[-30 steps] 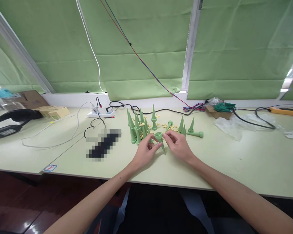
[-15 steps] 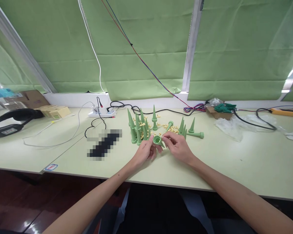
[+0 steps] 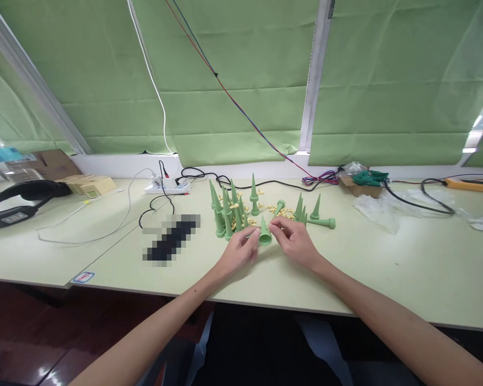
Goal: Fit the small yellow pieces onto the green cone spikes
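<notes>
My left hand [image 3: 240, 247] pinches a hollow green plastic spike [image 3: 264, 235] by its side, with the tip up and the open base tilted toward me. Close by on the right, my right hand [image 3: 292, 239] has its thumb and fingers pinched together; whatever is between them is too small or hidden. Beyond my left hand stands a cluster of green spikes [image 3: 226, 206], several set on top of others. Another stacked pair [image 3: 254, 198] stands farther back. Small yellow pieces [image 3: 274, 209] lie scattered among them. A lone green spike [image 3: 316, 208] stands to the right, behind one lying flat [image 3: 324, 222].
A power strip [image 3: 168, 186] with cables sits at the back. Left are a black headset [image 3: 24, 201] and small yellowish boxes [image 3: 89, 184]. At right lie a cardboard box [image 3: 360, 187], plastic bags [image 3: 376, 212] and an orange tool [image 3: 473, 185]. A pixelated dark patch covers something left of the spikes.
The spike in my left hand has turned: its open end faced up toward me before, and now its tip points up with the base lower. My right hand stays close beside it, fingers pinched.
</notes>
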A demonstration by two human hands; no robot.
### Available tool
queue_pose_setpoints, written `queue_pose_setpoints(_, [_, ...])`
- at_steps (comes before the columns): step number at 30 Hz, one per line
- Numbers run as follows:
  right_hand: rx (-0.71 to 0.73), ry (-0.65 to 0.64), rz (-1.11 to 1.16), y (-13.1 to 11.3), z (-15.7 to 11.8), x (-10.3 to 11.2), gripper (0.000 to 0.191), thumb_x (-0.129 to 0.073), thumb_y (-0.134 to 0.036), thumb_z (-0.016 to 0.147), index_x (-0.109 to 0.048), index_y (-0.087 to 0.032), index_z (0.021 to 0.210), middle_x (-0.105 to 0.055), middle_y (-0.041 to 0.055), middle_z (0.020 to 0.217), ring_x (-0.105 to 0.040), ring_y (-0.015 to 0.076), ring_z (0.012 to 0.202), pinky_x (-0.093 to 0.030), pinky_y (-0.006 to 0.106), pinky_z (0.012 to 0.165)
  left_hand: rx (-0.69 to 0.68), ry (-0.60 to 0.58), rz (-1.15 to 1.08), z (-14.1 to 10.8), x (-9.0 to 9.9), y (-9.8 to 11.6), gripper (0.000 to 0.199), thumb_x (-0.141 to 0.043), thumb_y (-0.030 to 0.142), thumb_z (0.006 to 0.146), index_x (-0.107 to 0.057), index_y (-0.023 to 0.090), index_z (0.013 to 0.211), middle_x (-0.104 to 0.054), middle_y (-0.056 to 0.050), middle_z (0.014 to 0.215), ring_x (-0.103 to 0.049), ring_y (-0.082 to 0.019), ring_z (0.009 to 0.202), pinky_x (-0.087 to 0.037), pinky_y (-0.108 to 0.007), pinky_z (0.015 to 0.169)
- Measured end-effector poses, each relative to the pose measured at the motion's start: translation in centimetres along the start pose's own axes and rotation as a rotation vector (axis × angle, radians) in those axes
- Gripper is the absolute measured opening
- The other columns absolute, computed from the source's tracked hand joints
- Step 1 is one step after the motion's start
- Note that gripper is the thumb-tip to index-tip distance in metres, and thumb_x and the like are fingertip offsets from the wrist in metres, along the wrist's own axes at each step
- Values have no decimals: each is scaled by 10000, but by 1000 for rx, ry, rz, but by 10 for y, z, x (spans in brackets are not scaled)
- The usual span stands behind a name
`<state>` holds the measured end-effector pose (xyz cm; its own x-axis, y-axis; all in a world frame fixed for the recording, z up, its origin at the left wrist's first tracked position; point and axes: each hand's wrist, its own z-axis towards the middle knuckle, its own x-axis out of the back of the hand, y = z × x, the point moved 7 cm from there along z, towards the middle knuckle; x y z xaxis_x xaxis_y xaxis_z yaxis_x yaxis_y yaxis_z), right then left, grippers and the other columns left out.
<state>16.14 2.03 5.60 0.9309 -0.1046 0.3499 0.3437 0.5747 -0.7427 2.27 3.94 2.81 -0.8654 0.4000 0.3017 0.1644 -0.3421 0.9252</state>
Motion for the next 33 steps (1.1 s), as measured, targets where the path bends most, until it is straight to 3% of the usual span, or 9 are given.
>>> queue_pose_setpoints(3, [-11,4,3,2,0,1,260,-487,-396,933,-574,-200,786,-513,-6,672,-379,110,531,-300,247,488,-29,14,3,1,1,-1,456,-499,524,912,-597,150,1153,-451,47,512,-431,-109,462,-352,-229,472])
queue_pose_setpoints(6, [-25,11,6,4,1,1,268,-488,-401,929,-567,-201,769,-487,-11,642,-375,114,527,-297,250,487,-59,28,30,2,2,-2,467,-550,477,895,-576,169,1245,-561,0,651,-453,-103,493,-368,-226,464])
queue_pose_setpoints(11, [-45,13,16,5,1,2,266,-494,-381,920,-548,-194,738,-479,-13,624,-390,116,535,-301,249,491,-109,96,105,2,4,-4,451,-614,430,861,-579,198,1247,-610,-75,1013,-448,-75,540,-369,-219,457])
queue_pose_setpoints(18, [-82,19,17,11,2,0,278,-502,-386,914,-545,-186,725,-470,-15,604,-391,115,536,-311,247,493,-166,172,143,1,6,-3,381,-636,412,847,-615,221,1176,-568,-69,1138,-426,-45,542,-383,-209,474])
queue_pose_setpoints(22, [-97,37,18,13,1,-2,287,-505,-399,915,-553,-183,732,-506,-4,618,-405,116,535,-322,244,491,-110,136,130,2,5,-2,358,-584,430,880,-619,197,1150,-642,-42,902,-423,-66,479,-353,-218,435])
queue_pose_setpoints(26, [-87,4,-4,10,0,-6,287,-502,-405,922,-562,-182,752,-518,-7,617,-409,112,528,-321,239,492,-87,131,102,3,5,0,279,-529,436,914,-624,174,909,-529,28,565,-424,-81,420,-343,-215,430])
queue_pose_setpoints(33, [-35,-71,-78,1,-3,-14,279,-565,-415,900,-509,-191,743,-423,-69,525,-363,86,477,-303,226,492,-61,85,8,5,2,-3,360,-461,444,951,-500,176,714,-485,45,476,-452,-86,407,-354,-207,439])
